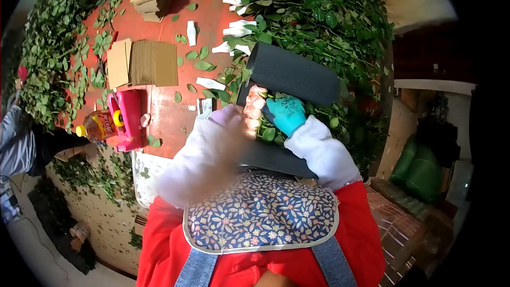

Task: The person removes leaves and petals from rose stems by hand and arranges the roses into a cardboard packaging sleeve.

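A row of pale pink roses (254, 110) lies in front of me, between a raised black ribbed sheet (295, 74) and another black ribbed part (276, 158) nearer my body. My right hand (287, 114), in a teal glove with dark fingertips, is curled against the roses just below their heads, over green leaves. Close to the left side of the blooms is my left hand (227, 116), in a pale lilac glove. Motion smears it and its fingers are hard to make out. White sleeves cover both forearms.
Leafy stems (324, 21) with white-net-wrapped heads (239, 29) are piled at the back right. Cardboard pieces (154, 64), a pink holder (126, 119) and a drink bottle (95, 126) stand on the red table (164, 133). More foliage (53, 37) lies left.
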### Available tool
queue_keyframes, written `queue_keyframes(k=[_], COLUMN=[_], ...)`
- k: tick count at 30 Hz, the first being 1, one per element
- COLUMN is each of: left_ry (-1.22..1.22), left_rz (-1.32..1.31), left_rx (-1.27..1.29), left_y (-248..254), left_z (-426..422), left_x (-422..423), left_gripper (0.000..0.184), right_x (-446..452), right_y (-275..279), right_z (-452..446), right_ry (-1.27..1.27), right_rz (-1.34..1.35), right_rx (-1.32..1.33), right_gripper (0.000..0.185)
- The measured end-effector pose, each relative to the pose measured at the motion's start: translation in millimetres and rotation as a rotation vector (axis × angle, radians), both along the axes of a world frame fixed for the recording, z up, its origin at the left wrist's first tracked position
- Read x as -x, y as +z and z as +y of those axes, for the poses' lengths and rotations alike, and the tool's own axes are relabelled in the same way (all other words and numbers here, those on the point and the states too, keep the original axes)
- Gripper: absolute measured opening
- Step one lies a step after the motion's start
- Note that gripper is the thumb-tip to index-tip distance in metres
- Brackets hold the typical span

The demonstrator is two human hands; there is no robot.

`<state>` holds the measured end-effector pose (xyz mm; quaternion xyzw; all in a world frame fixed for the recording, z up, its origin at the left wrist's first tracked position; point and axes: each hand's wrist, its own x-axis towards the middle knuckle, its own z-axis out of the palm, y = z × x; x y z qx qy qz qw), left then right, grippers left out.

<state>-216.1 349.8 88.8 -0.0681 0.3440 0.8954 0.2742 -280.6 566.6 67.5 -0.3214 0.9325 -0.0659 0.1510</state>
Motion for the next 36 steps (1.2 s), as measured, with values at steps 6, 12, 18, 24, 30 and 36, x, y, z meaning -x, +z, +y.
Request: queue_keyframes(k=[6,12,18,24,30,36], left_ry=[-0.057,-0.173,-0.39,-0.668,-0.77,-0.792], left_rz=[0.287,0.574,0.876,0.972,1.018,1.04], left_rx=[1.079,1.276,1.383,1.371,1.338,1.328], left_y=[4.7,-0.3,-5.7,-7.2,-6.9,-6.9], left_z=[4.2,-2.4,12.2,16.1,13.8,10.6], left_x=[-6.0,26.9,69.9,94.2,100.1,94.6], left_gripper=[0.02,0.022,0.021,0.023,0.025,0.027], right_x=[-0.3,-1.4,-0.1,-13.2,-24.5,-32.4], right_y=[5.9,-5.8,0.2,37.4,41.6,52.3], right_z=[-4.2,-0.6,3.2,8.5,15.8,8.9], right_ry=[-0.001,-0.022,-0.055,-0.007,0.177,0.062], right_rz=[0.088,-0.006,-0.022,0.248,-0.018,-0.119], right_rx=[-0.002,0.068,0.171,0.072,0.084,0.04], right_gripper=[0.016,0.015,0.013,0.013,0.013,0.018])
